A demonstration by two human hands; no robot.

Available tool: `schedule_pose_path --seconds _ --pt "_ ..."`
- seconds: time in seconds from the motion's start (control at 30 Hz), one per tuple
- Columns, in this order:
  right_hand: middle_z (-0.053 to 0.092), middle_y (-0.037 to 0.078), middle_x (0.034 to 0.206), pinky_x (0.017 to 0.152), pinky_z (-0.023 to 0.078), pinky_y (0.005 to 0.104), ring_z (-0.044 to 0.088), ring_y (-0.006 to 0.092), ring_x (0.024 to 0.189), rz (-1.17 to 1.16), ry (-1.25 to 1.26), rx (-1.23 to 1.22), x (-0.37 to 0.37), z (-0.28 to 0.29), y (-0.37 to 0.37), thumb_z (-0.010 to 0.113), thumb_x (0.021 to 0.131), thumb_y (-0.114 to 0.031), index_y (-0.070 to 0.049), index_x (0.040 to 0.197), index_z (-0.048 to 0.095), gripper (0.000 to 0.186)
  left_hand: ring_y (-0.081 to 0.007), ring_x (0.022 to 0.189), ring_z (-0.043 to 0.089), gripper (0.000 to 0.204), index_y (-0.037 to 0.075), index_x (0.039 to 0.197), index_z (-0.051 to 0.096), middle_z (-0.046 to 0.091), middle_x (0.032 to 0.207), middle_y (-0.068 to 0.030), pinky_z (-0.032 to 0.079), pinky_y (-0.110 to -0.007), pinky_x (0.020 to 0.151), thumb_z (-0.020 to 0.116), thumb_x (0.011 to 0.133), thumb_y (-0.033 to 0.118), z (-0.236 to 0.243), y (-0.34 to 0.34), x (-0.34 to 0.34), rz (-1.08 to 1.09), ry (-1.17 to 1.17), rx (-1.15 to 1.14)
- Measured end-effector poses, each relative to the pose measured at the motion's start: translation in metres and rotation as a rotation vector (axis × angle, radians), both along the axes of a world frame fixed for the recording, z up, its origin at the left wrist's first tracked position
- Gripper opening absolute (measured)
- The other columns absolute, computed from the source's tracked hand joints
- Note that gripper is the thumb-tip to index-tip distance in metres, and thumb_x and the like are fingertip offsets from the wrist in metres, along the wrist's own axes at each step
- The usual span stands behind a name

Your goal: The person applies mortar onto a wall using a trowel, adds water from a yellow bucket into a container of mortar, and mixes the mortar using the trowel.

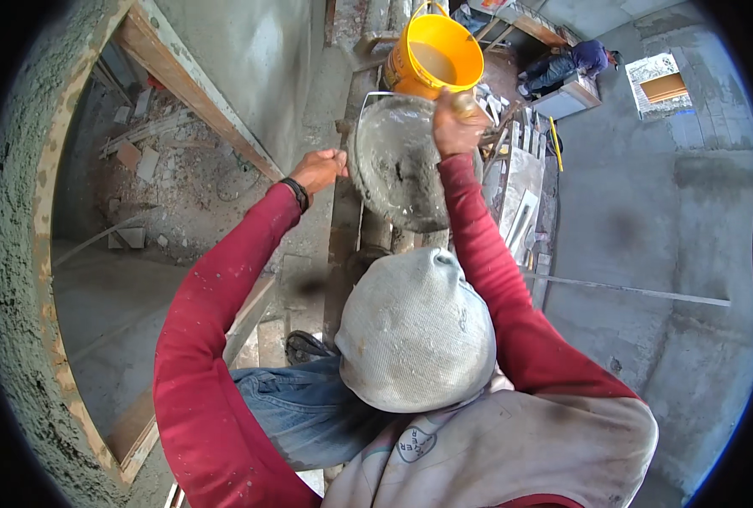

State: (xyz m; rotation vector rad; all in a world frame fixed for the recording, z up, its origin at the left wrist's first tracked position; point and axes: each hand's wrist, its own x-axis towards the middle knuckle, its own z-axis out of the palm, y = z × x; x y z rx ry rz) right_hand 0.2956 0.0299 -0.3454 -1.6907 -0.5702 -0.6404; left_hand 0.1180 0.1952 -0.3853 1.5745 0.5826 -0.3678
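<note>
In front of me is a grey, mortar-smeared bucket [399, 161] with wet grey mix inside and a thin pale wire handle. My left hand [319, 171], with a dark band at the wrist, is closed at its left rim, thumb and fingers pinched together; whether they hold the rim or the wire is unclear. My right hand [459, 127] is a fist over the bucket's far right edge. A rounded tan end shows at its top, perhaps a tool handle, with the rest hidden. Just beyond stands a yellow bucket [400, 68] holding murky liquid.
Boards and rubble [512, 178] lie to the right of the buckets. A wooden door frame [199, 85] stands on the left, with debris [143, 161] on the floor beyond it. Another person [584, 61] in a dark blue top is at the far right, near a window opening [658, 85].
</note>
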Motion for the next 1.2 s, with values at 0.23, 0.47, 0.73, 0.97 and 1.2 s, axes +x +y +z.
schedule_pose_path --seconds 0.23,0.47,0.73,0.97,1.2 --pt "0.048 0.015 0.051 0.045 0.041 0.0395 0.051 0.0363 0.047 0.182 0.095 -0.346 -0.108 0.082 0.024 0.065 0.082 -0.026 -0.006 0.064 0.046 0.033 -0.0019 0.058 0.038 0.020 0.018 0.081 0.058 0.054 0.072 0.0099 0.027 -0.018 0.047 0.053 0.089 0.037 -0.005 0.002 -0.018 0.145 0.037 -0.097" --pt "0.054 -0.002 0.063 0.047 0.040 0.0235 0.052 0.0056 0.057 0.467 0.040 0.017 -0.097 0.172 -0.004 0.071 0.080 -0.015 -0.007 0.071 0.050 0.024 -0.0020 0.061 0.039 0.022 0.017 0.086 0.059 0.055 0.076 0.0099 0.029 -0.019 0.048 0.053 0.089 0.038 -0.015 0.011 -0.025 0.109 0.005 -0.097" --pt "0.056 0.003 0.064 0.054 0.047 0.0298 0.056 0.0121 0.057 0.133 -0.064 -0.193 0.009 0.036 -0.041 0.069 0.078 -0.017 -0.004 0.080 0.055 0.019 -0.0045 0.065 0.040 0.024 0.015 0.087 0.059 0.055 0.079 0.0090 0.032 -0.020 0.056 0.050 0.092 0.036 0.001 -0.002 -0.009 0.042 -0.041 -0.090" --pt "0.059 0.005 0.071 0.060 0.046 0.0267 0.054 0.0094 0.065 0.075 0.202 -0.034 -0.037 0.076 0.000 0.066 0.077 -0.010 -0.002 0.081 0.054 0.015 -0.0012 0.064 0.041 0.022 0.017 0.084 0.058 0.055 0.075 0.0087 0.033 -0.018 0.053 0.051 0.093 0.035 -0.001 0.005 -0.021 0.141 0.051 -0.161" --pt "0.057 0.005 0.067 0.058 0.045 0.0270 0.054 0.0118 0.061 0.107 0.197 0.101 -0.049 0.129 0.009 0.064 0.078 -0.007 -0.002 0.077 0.052 0.012 0.0011 0.061 0.038 0.019 0.021 0.076 0.051 0.049 0.073 0.0114 0.027 -0.017 0.053 0.052 0.092 0.033 0.006 0.004 -0.017 0.083 0.049 -0.142"
